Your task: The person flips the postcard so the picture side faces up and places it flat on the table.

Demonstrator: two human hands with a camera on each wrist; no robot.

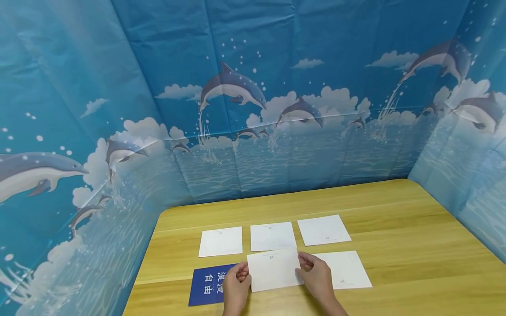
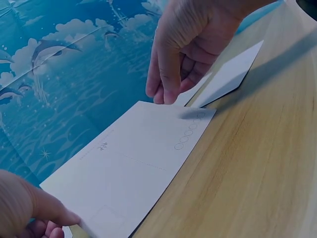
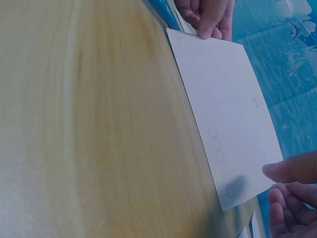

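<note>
A white postcard [image 1: 274,271] is held up in front of me by its two short sides, tilted over the table. My left hand [image 1: 237,285] pinches its left edge, thumb on the near face. At the opposite edge my right hand [image 1: 318,276] pinches it between thumb and curled fingers. The near face of the postcard [image 2: 133,158] carries a row of small printed circles, a thin dividing line and a small dark mark. In the right wrist view, the right thumb [image 3: 290,169] lies over a corner of the card.
Three white cards lie in a back row: left card [image 1: 220,242], middle card [image 1: 272,237], right card [image 1: 324,230]. A blue card with white characters [image 1: 207,285] lies behind my left hand, another white card [image 1: 348,270] beside my right. Dolphin-printed sheeting [image 1: 245,166] surrounds the wooden table [image 1: 415,245].
</note>
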